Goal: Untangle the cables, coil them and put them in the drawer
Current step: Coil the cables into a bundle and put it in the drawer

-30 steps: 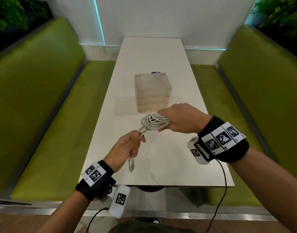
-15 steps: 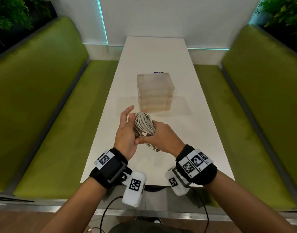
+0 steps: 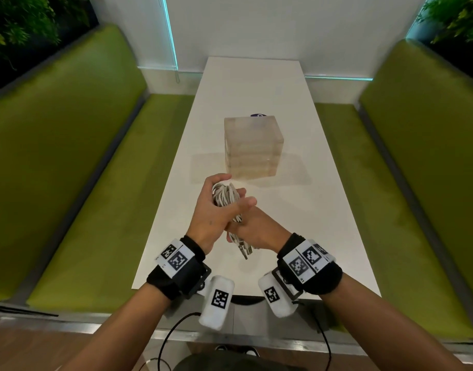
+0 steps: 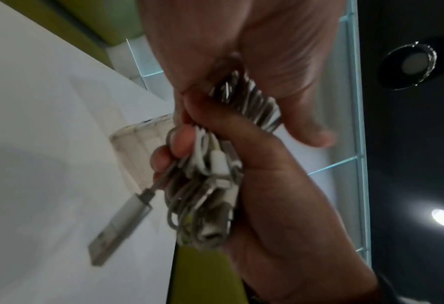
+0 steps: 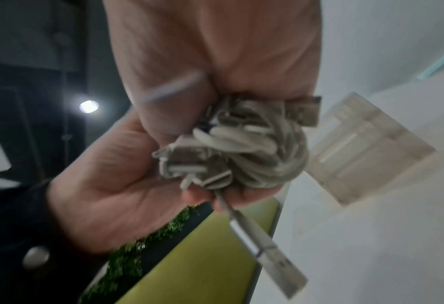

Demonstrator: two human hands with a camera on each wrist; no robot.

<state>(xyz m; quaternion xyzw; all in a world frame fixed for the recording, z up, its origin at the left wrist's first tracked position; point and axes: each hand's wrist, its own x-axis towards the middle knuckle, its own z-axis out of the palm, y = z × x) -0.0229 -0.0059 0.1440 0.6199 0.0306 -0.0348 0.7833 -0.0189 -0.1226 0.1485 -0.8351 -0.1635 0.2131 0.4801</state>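
Setting: white table [image 3: 297, 210] flanked by green benches [image 3: 69, 170], plants seen in the top corners.
Drawer box: a frosted little drawer unit [image 3: 252, 148] is parked mid-table, all drawers shut.
Cables: white cable bundle [image 3: 226, 196] is held above the table's near half, just in front of the box; one USB plug [image 3: 243, 250] is left dangling below.
Left hand [image 3: 214, 218]: fingers are curled round the coil.
Right hand [image 3: 256, 231]: tucked under the left, lower loops are gripped tight.
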